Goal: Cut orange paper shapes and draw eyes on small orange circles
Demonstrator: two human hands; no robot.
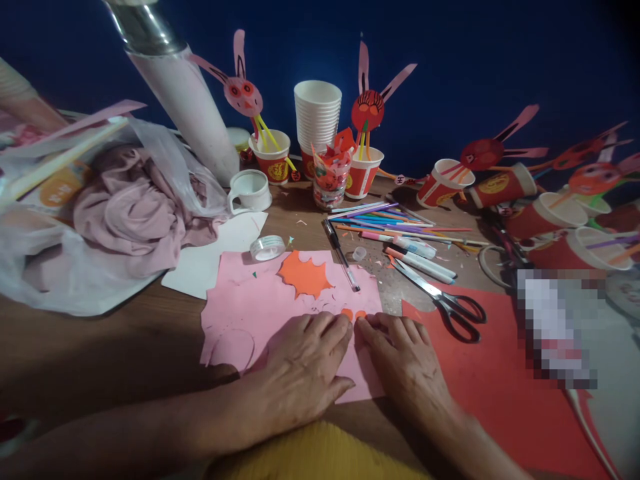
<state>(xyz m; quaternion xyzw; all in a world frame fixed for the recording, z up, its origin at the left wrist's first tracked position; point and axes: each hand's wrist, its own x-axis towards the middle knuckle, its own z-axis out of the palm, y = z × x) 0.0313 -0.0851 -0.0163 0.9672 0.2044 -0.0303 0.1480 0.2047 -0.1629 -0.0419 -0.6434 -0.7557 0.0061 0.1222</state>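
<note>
While my left hand point(307, 367) and right hand point(406, 350) lie loosely open, gripping nothing, they touch orange pieces point(347, 313) at twelve o'clock. I'd press evenly.

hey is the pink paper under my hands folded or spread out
Spread out: the pink paper lies flat, its broad surface showing around your left hand and right hand.

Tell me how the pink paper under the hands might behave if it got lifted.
The pink paper would probably bend easily, being a thin, flat sheet. It should feel light for its size, judging by that thinness. The orange cutout lying on top may slide off if it tilts.
</note>
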